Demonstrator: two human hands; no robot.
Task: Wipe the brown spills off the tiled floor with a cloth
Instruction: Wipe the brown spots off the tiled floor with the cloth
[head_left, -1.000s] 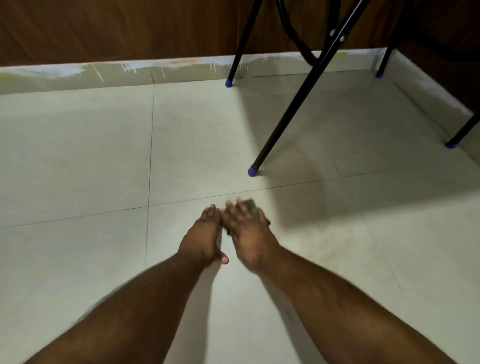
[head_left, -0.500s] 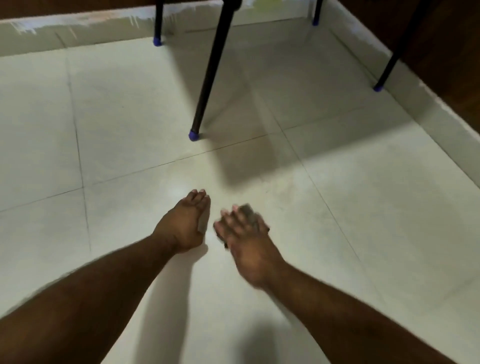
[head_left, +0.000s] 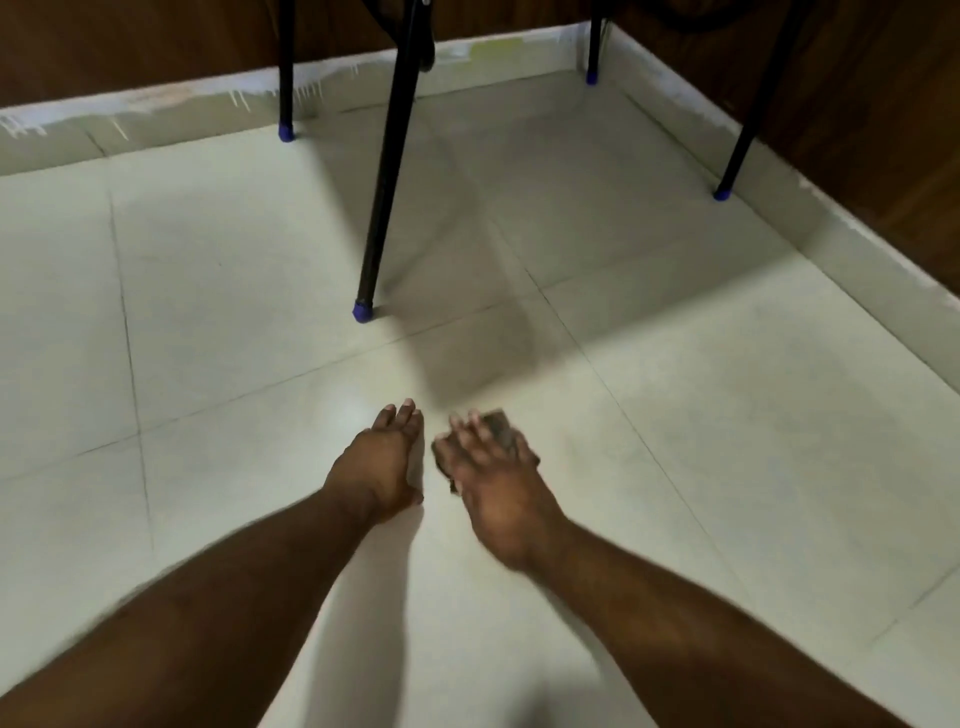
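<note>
cloth (head_left: 500, 429): I see a dark grey-brown pad lying flat on the floor, mostly covered, its far corner showing.
tiled floor (head_left: 727, 415): pale cream tiles, thin grout lines; I can't make out distinct brown spills.

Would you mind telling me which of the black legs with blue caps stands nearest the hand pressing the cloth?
The slanted black leg whose blue cap sits just beyond both hands; the others stand along the walls.

Head cam, looks fwd & down, close over tiled floor (head_left: 727, 467)
</note>
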